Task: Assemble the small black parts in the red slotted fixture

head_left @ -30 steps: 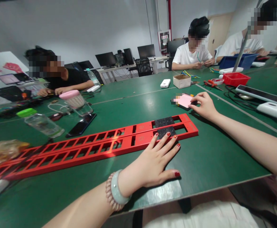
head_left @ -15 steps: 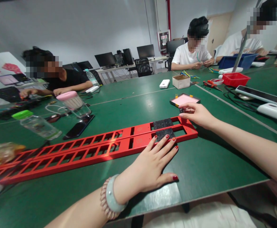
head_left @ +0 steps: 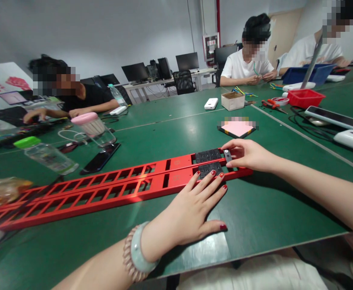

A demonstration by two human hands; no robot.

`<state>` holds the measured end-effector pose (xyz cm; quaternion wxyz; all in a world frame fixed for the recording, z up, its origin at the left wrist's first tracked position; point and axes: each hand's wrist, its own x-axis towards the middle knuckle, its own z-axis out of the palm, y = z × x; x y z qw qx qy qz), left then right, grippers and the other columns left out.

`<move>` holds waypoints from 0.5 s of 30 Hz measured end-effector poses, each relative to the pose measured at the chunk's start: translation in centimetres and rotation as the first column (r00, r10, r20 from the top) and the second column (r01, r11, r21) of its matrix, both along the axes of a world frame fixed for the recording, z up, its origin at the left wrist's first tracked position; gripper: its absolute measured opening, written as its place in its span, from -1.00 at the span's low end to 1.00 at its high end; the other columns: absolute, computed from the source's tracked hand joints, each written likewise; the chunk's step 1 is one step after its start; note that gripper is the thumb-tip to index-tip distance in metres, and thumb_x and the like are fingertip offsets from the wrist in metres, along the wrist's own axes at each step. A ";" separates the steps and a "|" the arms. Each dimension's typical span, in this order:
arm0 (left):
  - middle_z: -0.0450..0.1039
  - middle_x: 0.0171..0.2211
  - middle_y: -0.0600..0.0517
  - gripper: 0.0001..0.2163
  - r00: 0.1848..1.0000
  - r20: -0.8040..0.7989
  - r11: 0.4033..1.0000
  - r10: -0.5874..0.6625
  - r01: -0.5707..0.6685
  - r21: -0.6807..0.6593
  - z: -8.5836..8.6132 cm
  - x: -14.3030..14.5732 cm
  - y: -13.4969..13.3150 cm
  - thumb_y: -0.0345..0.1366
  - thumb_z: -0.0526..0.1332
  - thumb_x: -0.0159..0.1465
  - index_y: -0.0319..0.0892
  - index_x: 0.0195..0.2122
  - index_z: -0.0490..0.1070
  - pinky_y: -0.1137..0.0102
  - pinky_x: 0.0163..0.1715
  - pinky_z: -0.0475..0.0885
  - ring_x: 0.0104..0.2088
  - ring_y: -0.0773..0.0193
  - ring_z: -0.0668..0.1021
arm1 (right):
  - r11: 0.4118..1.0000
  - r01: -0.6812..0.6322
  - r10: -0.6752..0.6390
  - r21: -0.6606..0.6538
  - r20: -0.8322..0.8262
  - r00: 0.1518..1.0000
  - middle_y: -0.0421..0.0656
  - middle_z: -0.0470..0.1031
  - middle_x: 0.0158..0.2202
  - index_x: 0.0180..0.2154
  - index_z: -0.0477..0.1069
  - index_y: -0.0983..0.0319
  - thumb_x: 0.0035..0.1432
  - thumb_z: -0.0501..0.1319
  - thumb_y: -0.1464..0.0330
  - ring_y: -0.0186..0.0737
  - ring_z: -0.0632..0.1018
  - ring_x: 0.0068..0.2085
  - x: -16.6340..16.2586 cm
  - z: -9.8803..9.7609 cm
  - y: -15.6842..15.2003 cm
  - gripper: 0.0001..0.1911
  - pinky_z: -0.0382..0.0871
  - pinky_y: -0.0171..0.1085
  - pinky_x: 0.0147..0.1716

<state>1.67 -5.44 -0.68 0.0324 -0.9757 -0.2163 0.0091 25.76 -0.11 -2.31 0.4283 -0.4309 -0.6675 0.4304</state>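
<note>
Two long red slotted frames (head_left: 176,177) lie side by side on the green table. Black rectangular modules (head_left: 208,156) fill part of the wide opening near the right end of each. With fingers spread flat, my left hand (head_left: 193,213) rests on the near frame, fingertips touching its black modules. My right hand (head_left: 249,155) pinches a small dark block (head_left: 227,156) between thumb and fingers. That block is held upright over the far frame's opening, just right of the modules seated there. My right fingers hide part of the frames' right end.
A pink-lined tray (head_left: 237,128) sits beyond my right hand. Farther back are a cardboard box (head_left: 232,101), a white device (head_left: 211,104) and a red bin (head_left: 306,97). Jars and a phone (head_left: 100,160) lie left. Co-workers sit across the table.
My right hand has shifted slightly left and down from the frames' far right corner to the opening beside the modules, the small block now showing its face. My left hand stays put.
</note>
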 end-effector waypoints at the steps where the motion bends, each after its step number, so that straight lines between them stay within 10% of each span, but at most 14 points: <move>1: -0.06 0.30 -0.09 -0.35 1.000 -0.001 1.000 0.000 0.000 -0.001 0.0 0.0 0.0 0.17 -0.14 0.26 -0.13 0.26 0.03 0.09 0.23 -0.19 0.30 0.01 -0.02 | 1.000 -0.013 0.013 0.004 0.002 1.000 -0.15 0.53 -0.23 -0.23 0.43 0.23 -0.26 0.38 0.44 -0.21 0.55 -0.25 0.0 -0.1 0.0 -0.58 0.47 -0.16 -0.17; 15: -0.10 0.30 -0.06 -0.34 1.000 -0.010 0.999 0.026 -0.027 -0.046 0.1 0.1 0.0 0.19 -0.15 0.24 -0.10 0.26 0.02 0.07 0.23 -0.16 0.29 -0.01 -0.02 | 0.978 -0.026 -0.017 0.208 0.202 0.979 -0.14 0.48 -0.15 -0.20 0.48 0.18 -0.19 0.35 0.41 -0.14 0.53 -0.15 -0.3 -0.1 -1.0 -0.60 0.45 -0.12 -0.08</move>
